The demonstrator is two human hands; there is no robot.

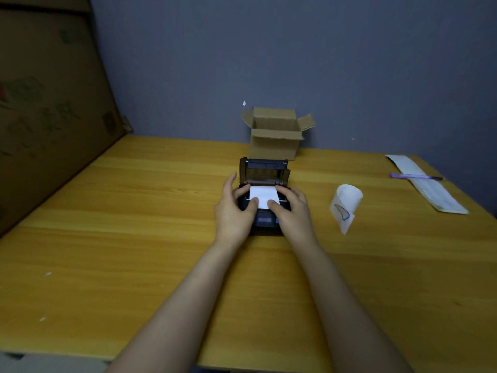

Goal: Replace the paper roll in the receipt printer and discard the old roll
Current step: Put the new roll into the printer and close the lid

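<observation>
Two bare forearms reach out over the yellow tabletop [134,211] from the near edge and meet at the receipt printer [265,205], which sits at the middle of the tabletop. Its lid [265,170] stands open toward the back. The left hand [236,208] cups the printer's left side, fingers curled round the body and thumb pressing the near edge of the white paper [263,196]. The right hand [289,207] mirrors it on the right, thumb on the same edge. Neither hand is closed around anything loose; both lie half-curled, pinning paper and bracing the case. That paper lies over the open bay, and the roll itself is hidden beneath it.

To the right, well apart, a loose curl of paper [347,204] rests on the tabletop, probably the old roll's remains, not yet discarded. Farther right lie a paper sheet [430,189] and a purple pen [414,176]. Just behind the printer stands an open cardboard box [275,135].

Likely risk: if the thumbs let the leading edge skew or slip back, the lid may close on crooked paper and jam the feed.
</observation>
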